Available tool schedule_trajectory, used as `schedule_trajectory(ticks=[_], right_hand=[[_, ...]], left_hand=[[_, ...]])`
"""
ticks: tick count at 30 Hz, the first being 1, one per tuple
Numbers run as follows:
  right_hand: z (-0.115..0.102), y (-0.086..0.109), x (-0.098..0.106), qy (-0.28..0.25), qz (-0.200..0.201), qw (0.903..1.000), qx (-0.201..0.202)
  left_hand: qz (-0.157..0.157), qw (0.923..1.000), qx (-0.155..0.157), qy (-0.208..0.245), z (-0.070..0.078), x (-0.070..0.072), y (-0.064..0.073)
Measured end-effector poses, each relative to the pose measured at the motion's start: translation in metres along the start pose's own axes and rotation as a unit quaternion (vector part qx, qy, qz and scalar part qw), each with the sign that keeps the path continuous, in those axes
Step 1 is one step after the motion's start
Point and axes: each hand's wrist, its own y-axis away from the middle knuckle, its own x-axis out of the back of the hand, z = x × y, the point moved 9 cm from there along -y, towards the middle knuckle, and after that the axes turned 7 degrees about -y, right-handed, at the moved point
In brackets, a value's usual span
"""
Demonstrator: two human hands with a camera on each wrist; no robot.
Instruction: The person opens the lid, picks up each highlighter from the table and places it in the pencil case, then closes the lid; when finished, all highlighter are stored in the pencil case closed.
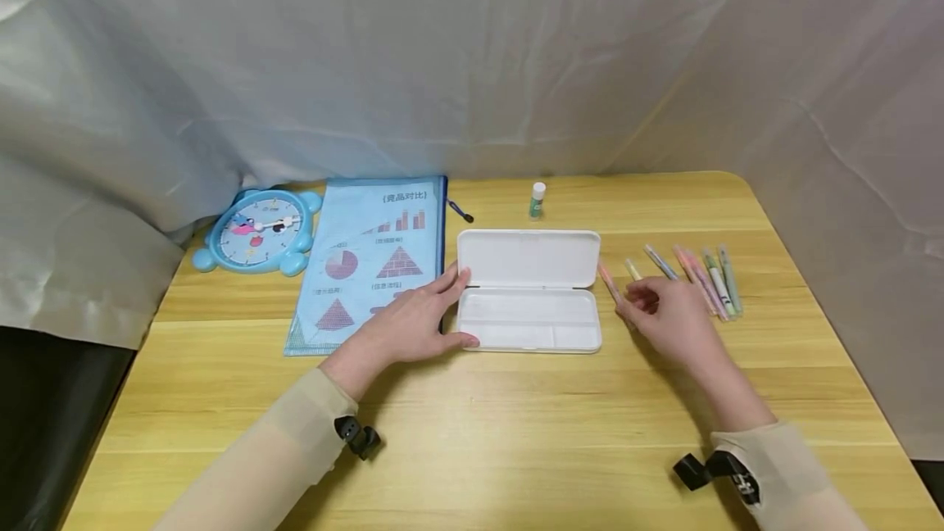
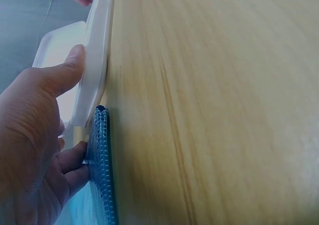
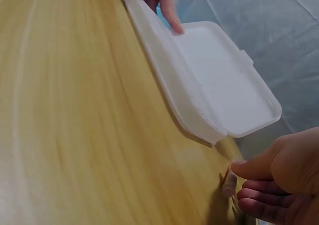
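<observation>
A white pencil case lies with its lid raised and its divided tray bare. My left hand holds its left end, thumb at the front corner and fingers at the lid's edge; in the left wrist view the thumb presses the front wall. Right of the case, my right hand pinches a pink-orange marker at its near end. The right wrist view shows that marker at the thumb tip. Beside this hand, a yellow-tipped marker is partly hidden.
Several more markers lie to the right. A glue stick stands behind the case. On the left are a blue zip document pouch and a blue toy clock. A grey curtain borders the table's back.
</observation>
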Motion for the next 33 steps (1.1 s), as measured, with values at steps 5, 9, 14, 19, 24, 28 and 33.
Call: schedule_trajectory(ticks=[5, 9, 14, 19, 24, 28, 33], right_hand=[[0.004, 0.001, -0.006, 0.010, -0.011, 0.9998, -0.011], [0.007, 0.000, -0.009, 0.015, -0.016, 0.9995, -0.021], [0.010, 0.001, -0.007, 0.001, -0.021, 0.9990, -0.039], [0.010, 0.002, 0.006, -0.017, -0.011, 0.9991, -0.038], [0.004, 0.001, 0.030, -0.030, 0.023, 0.9992, -0.011], [0.003, 0.000, 0.048, -0.050, 0.044, 0.9976, -0.017], [-0.014, -0.003, 0.061, -0.058, 0.077, 0.9950, 0.026]], left_hand=[[-0.001, 1.0000, -0.001, 0.001, 0.000, 0.000, 0.000], [-0.002, 1.0000, 0.002, 0.004, 0.000, 0.000, 0.001], [-0.003, 1.0000, 0.003, 0.005, 0.000, -0.002, 0.001], [-0.002, 1.0000, 0.000, 0.004, 0.001, -0.001, 0.001], [0.000, 1.0000, -0.001, 0.003, 0.001, -0.001, 0.000], [0.000, 1.0000, 0.000, 0.003, 0.000, -0.002, 0.000], [0.000, 1.0000, 0.000, 0.002, 0.000, -0.001, 0.000]])
